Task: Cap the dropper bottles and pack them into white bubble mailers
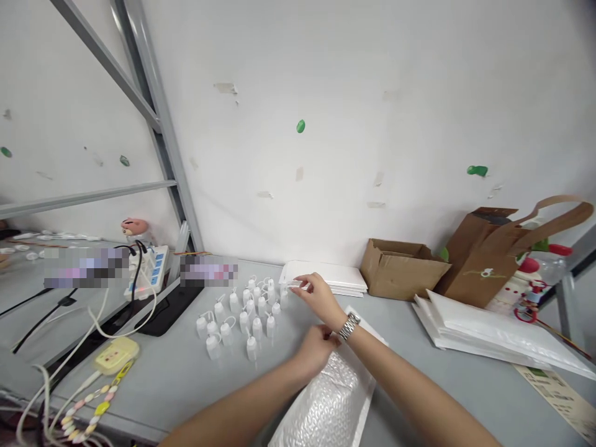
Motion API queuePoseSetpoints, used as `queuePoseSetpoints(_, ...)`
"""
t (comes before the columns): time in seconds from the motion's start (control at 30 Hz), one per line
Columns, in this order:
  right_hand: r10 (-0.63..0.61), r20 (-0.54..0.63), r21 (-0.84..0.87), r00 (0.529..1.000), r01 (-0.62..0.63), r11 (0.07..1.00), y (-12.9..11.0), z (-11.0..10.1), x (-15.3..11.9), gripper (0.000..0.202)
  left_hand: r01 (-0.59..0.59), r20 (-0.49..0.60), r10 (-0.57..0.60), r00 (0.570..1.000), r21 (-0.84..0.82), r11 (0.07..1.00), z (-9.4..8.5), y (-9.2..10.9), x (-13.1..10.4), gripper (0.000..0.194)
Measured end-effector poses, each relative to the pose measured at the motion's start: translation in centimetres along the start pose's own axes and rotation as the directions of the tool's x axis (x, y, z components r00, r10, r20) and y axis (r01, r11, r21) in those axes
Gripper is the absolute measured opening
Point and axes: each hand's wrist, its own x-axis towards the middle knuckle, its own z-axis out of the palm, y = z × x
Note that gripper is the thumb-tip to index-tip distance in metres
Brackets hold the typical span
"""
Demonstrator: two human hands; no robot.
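Note:
My left hand (pixel 317 351) is closed on the upper edge of a silvery bubble mailer (pixel 333 397), which lies slanted near the table's front edge. Reaching past it, my right hand (pixel 319 293), with a metal watch on the wrist, has its thumb and forefinger slightly apart beside a small white bottle (pixel 284 300). That bottle stands at the right end of a group of several small white bottles (pixel 244 320) with looped caps. Whether the fingertips touch it is hard to tell.
Behind my right hand lies a stack of white mailers (pixel 342 276). A cardboard box (pixel 401 271), a brown paper bag (pixel 482 267) and more white mailers (pixel 488 332) are on the right. Cables, a power strip (pixel 151 273) and a yellow case (pixel 116 356) lie left.

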Motion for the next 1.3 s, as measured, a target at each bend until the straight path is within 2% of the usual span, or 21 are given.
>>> queuePoseSetpoints(0.17, -0.012, 0.026, 0.037, 1.0, 0.011, 0.999, 0.7, 2.5, 2.1, 0.009, -0.006, -0.005, 0.006, 1.0, -0.012, 1.0, 0.0, 0.1, 0.0, 0.009)
queuePoseSetpoints(0.27, -0.022, -0.018, 0.065, 1.0, 0.023, 0.998, 0.8, 2.1, 1.7, 0.017, 0.012, -0.017, -0.012, 1.0, -0.004, 1.0, -0.2, 0.3, 0.0, 0.009)
queuePoseSetpoints(0.33, -0.032, -0.083, 0.08, 0.996, 0.038, 0.996, 0.9, 0.6, 0.7, 0.022, 0.02, -0.021, -0.02, 1.0, -0.003, 1.0, -0.4, 0.3, 0.1, 0.01)
queuePoseSetpoints(0.43, -0.047, -0.211, 0.084, 0.976, 0.066, 0.994, 1.5, -2.7, -1.8, 0.025, 0.023, -0.03, -0.023, 0.999, -0.016, 1.0, -0.8, 0.4, 0.2, 0.021)
queuePoseSetpoints(0.57, -0.099, -0.369, 0.021, 0.924, 0.115, 0.993, 4.0, -6.7, -5.9, 0.024, 0.043, -0.007, -0.043, 0.999, -0.042, 0.998, -0.9, 0.5, 0.0, 0.039)
queuePoseSetpoints(0.63, -0.029, -0.415, 0.035, 0.91, 0.048, 0.998, 5.6, -7.7, -7.5, 0.026, 0.052, 0.028, -0.05, 0.998, -0.046, 0.998, -0.8, 0.5, -0.1, 0.044)
queuePoseSetpoints(0.73, 0.155, -0.407, 0.151, 0.9, -0.101, 0.983, 7.1, -8.0, -8.7, 0.032, 0.055, 0.072, -0.051, 0.996, -0.052, 0.997, -0.7, 0.7, -0.3, 0.048)
queuePoseSetpoints(0.8, 0.213, -0.38, 0.206, 0.9, -0.142, 0.968, 7.5, -7.9, -8.7, 0.034, 0.061, 0.087, -0.056, 0.995, -0.056, 0.997, -0.6, 0.8, -0.3, 0.049)
queuePoseSetpoints(0.93, 0.223, -0.356, 0.246, 0.908, -0.139, 0.959, 7.5, -8.1, -8.3, 0.038, 0.064, 0.095, -0.058, 0.994, -0.06, 0.996, -0.7, 1.1, -0.2, 0.05)
queuePoseSetpoints(1.13, 0.239, -0.431, 0.254, 0.87, -0.138, 0.957, 7.2, -9.0, -8.5, 0.036, 0.072, 0.111, -0.066, 0.992, -0.059, 0.996, -0.8, 1.7, -0.4, 0.052)
queuePoseSetpoints(1.3, 0.257, -0.364, 0.284, 0.895, -0.156, 0.946, 7.0, -8.5, -8.4, 0.035, 0.087, 0.116, -0.081, 0.99, -0.046, 0.995, -0.9, 1.5, -0.3, 0.054)
